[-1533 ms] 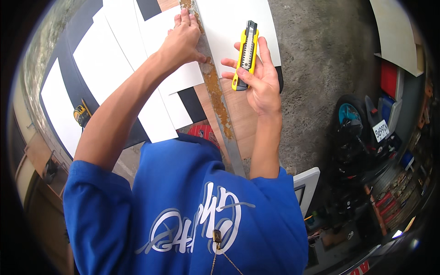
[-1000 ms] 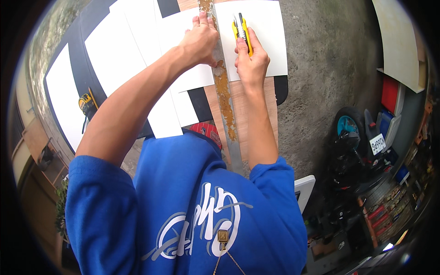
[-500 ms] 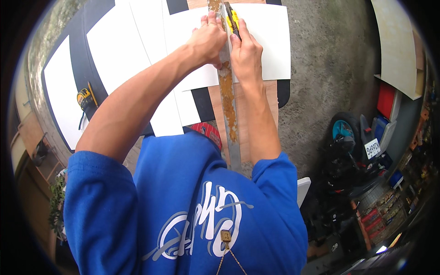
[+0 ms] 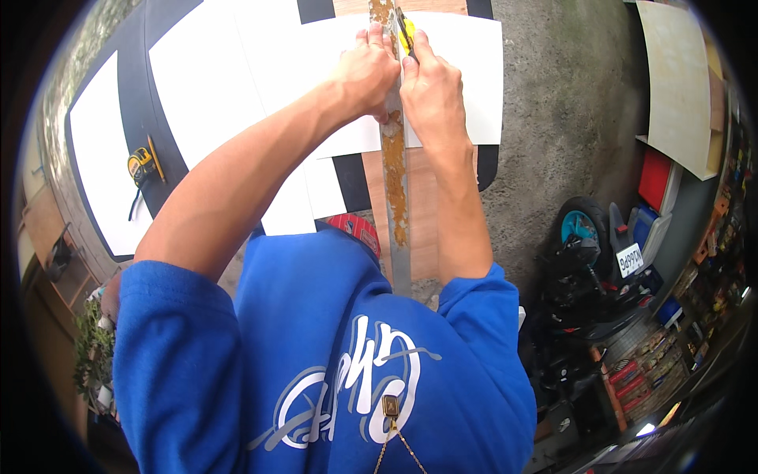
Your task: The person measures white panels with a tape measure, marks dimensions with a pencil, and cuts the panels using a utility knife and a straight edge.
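Note:
I press my left hand (image 4: 367,75) down on a long, rust-patched metal straightedge (image 4: 394,197), fingers extended over it and thumb toward me. It lies across a white sheet (image 4: 474,71), beyond which it runs over a wood-grain board (image 4: 422,205). In my right hand (image 4: 433,95) is a yellow and black utility knife (image 4: 407,31), held just right of the straightedge near the sheet's far part, beside my left fingertips. Its blade tip is too small to make out. More white sheets (image 4: 197,79) lie to the left, on a dark surface (image 4: 134,95) under my left forearm.
A tape measure (image 4: 140,164) and pencil (image 4: 155,158) lie at the left. On the right are a concrete floor (image 4: 537,103), a pale panel (image 4: 675,79), a red case (image 4: 655,174) and a motorbike (image 4: 584,253). A plant (image 4: 91,355) stands lower left.
My right hand has turned the knife from upright in open fingers to a closed grip and brought it leftward, up against the straightedge. My left hand, still on the straightedge, appears further right in view.

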Motion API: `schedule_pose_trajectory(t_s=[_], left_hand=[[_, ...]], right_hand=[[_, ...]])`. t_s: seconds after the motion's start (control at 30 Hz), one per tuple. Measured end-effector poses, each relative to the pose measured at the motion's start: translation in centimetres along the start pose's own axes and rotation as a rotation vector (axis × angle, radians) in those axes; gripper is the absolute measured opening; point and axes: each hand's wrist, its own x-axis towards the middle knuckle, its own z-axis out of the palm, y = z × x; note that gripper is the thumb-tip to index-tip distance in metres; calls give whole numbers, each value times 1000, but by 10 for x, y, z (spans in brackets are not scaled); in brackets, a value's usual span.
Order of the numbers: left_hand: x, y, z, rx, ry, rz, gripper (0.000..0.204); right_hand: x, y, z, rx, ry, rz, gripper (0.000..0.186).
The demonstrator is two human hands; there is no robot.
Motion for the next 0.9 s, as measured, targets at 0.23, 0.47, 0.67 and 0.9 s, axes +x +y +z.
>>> schedule_pose_trajectory(t_s=[0.23,0.47,0.67,0.9], left_hand=[[3,1,4,-10,3,-22,122],[0,6,-3,48,-45,-42,123],[0,8,-2,91,-29,-38,123],[-5,15,-8,57,20,-92,108]], right_hand=[[-8,-8,-16,21,-81,109,39],[-57,-3,-23,71,-109,119,40],[-114,-7,-33,-20,-226,231,42],[-170,-6,-44,-32,-255,272,43]])
